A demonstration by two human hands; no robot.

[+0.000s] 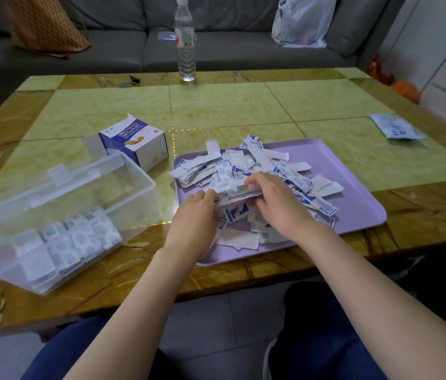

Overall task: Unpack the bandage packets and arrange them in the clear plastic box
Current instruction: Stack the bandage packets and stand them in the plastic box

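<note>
Head view: left hand (pixel 197 212) and right hand (pixel 279 204) hold bandage packets (pixel 233 192) over tray (pixel 353 187).

The bandage carton (pixel 139 144) has a blue panel with large white Chinese characters, probably 创可贴, and under them a line of small Latin capitals beginning "CHUANG"; the rest is too small to read. On the tray (pixel 353 204), a wrapper strip (pixel 326 211) has blue characters at its end that look like 创口贴. The blue print on the bandage packets (pixel 233 192) pinched between the left hand (pixel 197 212) and the right hand (pixel 279 204) is blurred. The labels on the bottle (pixel 186 42) and the flat packet (pixel 397 127) cannot be read.
</note>
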